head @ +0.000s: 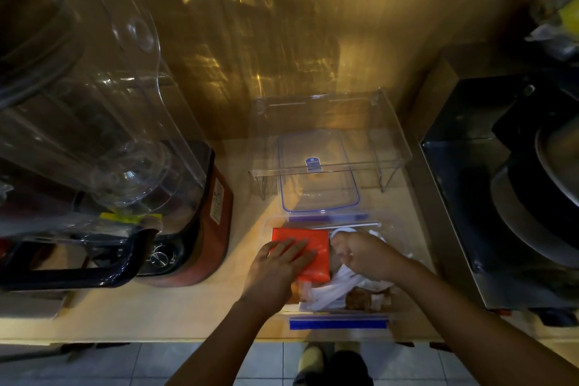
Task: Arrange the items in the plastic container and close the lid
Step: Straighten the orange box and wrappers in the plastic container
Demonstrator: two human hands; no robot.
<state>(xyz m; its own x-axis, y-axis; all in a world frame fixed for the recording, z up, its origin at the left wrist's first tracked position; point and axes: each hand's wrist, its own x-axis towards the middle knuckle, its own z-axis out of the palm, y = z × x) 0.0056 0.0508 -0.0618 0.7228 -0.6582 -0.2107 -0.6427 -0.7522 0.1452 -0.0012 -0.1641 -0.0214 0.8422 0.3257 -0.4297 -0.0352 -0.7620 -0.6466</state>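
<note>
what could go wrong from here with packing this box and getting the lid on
The white plastic bag bunched under the right hand rises near the rim of the clear plastic container; if left sticking up it may get caught under the lid. The clear blue-edged lid lies behind the container, partly under a clear acrylic riser, so pulling it out might knock the riser. The left hand presses the flat red packet; hard pressure may crush it.

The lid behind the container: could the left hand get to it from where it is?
Probably yes. The lid lies just beyond the container, with nothing between. The left hand rests flat on the red packet and holds nothing.
</note>
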